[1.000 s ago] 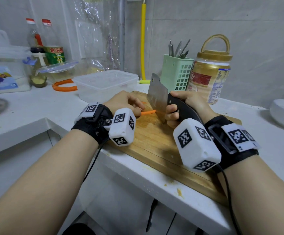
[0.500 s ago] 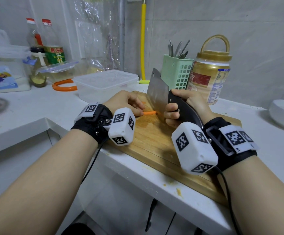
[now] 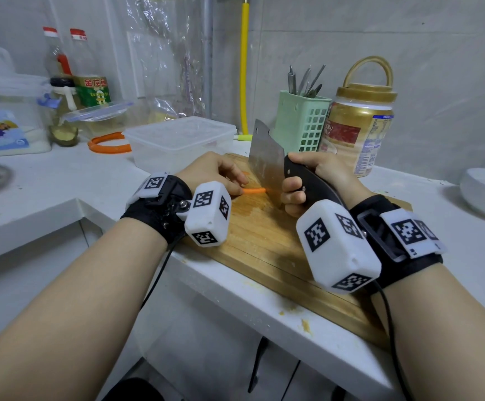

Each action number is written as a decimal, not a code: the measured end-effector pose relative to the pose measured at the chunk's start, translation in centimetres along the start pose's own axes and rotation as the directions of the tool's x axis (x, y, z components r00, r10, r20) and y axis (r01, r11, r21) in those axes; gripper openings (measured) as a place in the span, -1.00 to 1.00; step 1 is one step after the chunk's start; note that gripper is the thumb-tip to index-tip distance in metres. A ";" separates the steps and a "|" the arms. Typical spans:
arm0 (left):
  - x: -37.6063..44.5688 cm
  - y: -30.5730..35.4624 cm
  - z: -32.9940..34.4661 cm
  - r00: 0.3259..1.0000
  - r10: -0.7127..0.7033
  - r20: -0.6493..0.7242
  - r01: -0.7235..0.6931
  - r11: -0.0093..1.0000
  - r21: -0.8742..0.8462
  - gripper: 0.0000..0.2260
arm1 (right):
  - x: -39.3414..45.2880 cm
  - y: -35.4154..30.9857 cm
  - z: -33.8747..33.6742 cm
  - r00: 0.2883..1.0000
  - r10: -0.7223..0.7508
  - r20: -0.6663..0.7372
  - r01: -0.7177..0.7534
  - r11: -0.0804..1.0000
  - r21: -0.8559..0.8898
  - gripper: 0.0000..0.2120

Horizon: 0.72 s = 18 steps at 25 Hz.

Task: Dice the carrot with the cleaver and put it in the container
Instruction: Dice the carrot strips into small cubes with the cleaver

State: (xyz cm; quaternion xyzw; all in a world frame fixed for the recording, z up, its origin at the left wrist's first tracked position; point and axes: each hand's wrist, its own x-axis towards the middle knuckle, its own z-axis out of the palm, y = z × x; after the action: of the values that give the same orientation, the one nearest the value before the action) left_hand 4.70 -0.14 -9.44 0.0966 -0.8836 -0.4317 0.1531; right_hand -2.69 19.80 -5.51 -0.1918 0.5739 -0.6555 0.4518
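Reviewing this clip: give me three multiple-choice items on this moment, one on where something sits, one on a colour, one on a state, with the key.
1. Where does the clear plastic container stand?
A. On the counter beyond the cutting board's far left end
B. On the cutting board between the hands
C. Inside the green utensil basket

2. What colour is the utensil basket behind the cleaver?
A. Orange
B. Light green
C. Black

3. What is the right hand doing?
A. Lying flat on the board
B. Holding the jar's handle
C. Gripping the cleaver's handle

Key:
1 A: the container sits on the white counter past the cutting board, behind the left hand.
2 B: its gridded wall is pale green.
3 C: its fingers curl round the black handle, and the cleaver blade stands by the carrot strip.
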 end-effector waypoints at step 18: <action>0.4 -0.7 0.0 1.000 0.008 -0.005 -0.008 1.000 -0.012 -0.85 | 0.7 0.6 -0.1 1.000 -0.016 -0.010 0.016 0.999 -0.049 -0.79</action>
State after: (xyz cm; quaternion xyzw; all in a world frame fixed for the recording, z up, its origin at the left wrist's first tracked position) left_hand 4.37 -0.73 -9.93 0.0930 -0.8812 -0.4360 0.1575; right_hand -2.90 19.30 -6.27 -0.2039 0.5908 -0.6458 0.4386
